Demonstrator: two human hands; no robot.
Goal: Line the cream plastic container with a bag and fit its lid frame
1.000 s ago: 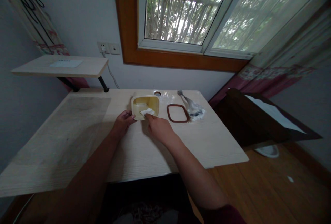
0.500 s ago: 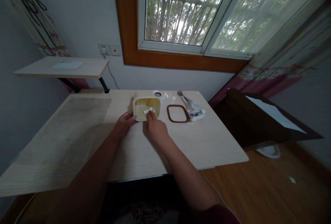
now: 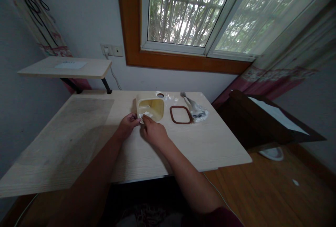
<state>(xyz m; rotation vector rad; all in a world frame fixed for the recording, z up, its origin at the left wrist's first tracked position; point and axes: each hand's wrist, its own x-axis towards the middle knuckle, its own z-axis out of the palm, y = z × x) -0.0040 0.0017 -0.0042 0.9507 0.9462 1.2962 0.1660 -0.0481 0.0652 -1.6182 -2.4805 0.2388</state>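
Steadying grip: the left hand grasps the near left corner of a cream rectangular container, thumb at the rim, presumably so it cannot slide under pressure.
Pressing fingers: the right hand has the white tissue bunched under its fingertips, just inside the near rim; the bend of the fingers seems meant to push it against the wall.
Container's place: on the wood-grain desk, straight ahead of the body, probably so both hands reach it evenly.
Brown frame: the brown rounded-square frame lies flat to the right, apparently set aside for elbow room.
Clear plastic bag: the crumpled bag sits just beyond the frame, its contents too obscured to name.
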